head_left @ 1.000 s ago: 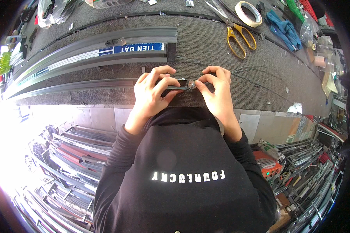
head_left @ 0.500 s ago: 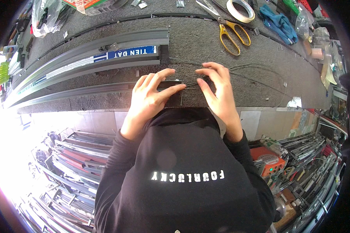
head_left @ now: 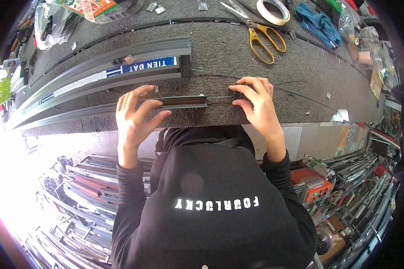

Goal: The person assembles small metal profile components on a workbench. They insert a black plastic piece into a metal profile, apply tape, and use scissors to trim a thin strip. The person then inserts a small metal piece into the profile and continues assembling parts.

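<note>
A narrow dark metal profile lies along the near side of the carpeted bench, its end cut square. Over its left part hovers my left hand, open, with fingers and thumb spread and nothing visible between them. Past the profile's end, my right hand is held open, thumb and forefinger apart. Thin dark cords run from that end toward the right hand; whether they touch the fingers is hard to see. Behind lies a wider grey profile with a blue label and a black end piece.
Yellow-handled scissors, a roll of tape and a blue cloth lie at the back right. A plastic bag sits back left. Racks of metal bars and an orange machine stand below the bench edge.
My left hand has moved left, away from the profile's end, and its fingers have spread. My right hand has shifted slightly right and down. The profile's end now shows uncovered.
</note>
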Demonstrator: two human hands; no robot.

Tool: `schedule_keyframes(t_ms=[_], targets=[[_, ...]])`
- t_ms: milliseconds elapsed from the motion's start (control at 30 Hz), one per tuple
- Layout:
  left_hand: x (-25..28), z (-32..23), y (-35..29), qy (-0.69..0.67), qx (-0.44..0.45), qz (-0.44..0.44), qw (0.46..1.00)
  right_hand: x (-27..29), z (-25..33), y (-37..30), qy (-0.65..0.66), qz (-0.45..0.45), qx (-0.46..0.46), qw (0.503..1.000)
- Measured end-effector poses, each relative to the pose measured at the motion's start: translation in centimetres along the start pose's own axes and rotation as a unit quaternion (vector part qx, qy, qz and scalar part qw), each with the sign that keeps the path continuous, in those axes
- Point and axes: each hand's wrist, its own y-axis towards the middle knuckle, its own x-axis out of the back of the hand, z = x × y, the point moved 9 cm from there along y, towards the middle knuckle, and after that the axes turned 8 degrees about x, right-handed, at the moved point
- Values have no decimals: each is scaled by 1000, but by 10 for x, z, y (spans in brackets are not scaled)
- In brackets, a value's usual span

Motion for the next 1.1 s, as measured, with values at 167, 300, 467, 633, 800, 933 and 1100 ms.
schedule_keyframes(t_ms=[167,300,467,633,800,933,1100], targets=[[12,-5,3,11,5,-49,999,3,7,4,38,-37,9,999],[-36,-36,10,-16,-5,73,997,-17,27,12,62,-26,32,997],[-33,-43,17,-26,-36,50,998,-23,39,16,102,-70,39,992],[-20,-49,16,-37,-45,27,998,-19,41,14,154,-75,14,985],[-9,-53,19,-34,-51,22,998,-14,42,13,210,-88,-13,974],[-1,-57,22,-33,-61,5,998,-13,39,12,236,-104,-32,966],[3,-60,24,-35,-61,3,998,-14,43,13,246,-101,-26,964]])
